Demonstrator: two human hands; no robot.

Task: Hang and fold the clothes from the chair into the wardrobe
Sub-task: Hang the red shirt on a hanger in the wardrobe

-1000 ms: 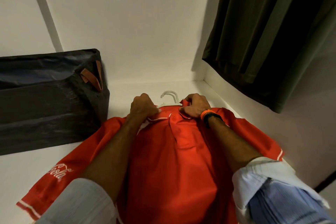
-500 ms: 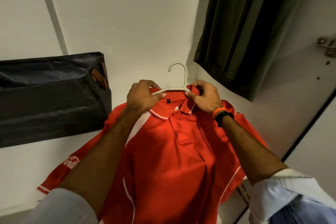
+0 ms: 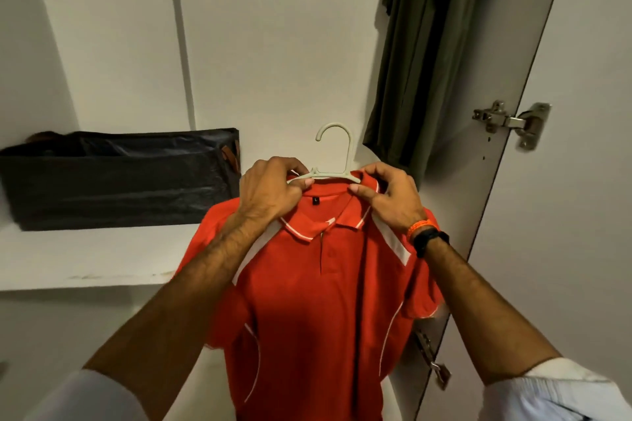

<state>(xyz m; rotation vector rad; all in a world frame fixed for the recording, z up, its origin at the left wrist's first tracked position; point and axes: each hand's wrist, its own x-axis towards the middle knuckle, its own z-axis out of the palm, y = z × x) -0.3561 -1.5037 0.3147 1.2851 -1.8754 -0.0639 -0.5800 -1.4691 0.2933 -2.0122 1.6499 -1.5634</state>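
The wardrobe (image 3: 273, 44) fills the view, a black bag (image 3: 116, 181) on its shelf (image 3: 85, 256) at nine o'clock; the red polo shirt (image 3: 325, 301) hangs centre on a white hanger (image 3: 337, 154), left hand (image 3: 270, 190) and right hand (image 3: 390, 196) both pinching hanger and collar at twelve o'clock

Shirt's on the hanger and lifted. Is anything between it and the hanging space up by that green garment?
Nothing visible blocks it. The red polo shirt hangs free on the white hanger, held by the left hand and right hand. The dark green garment hangs to the right; the rail itself is out of view.
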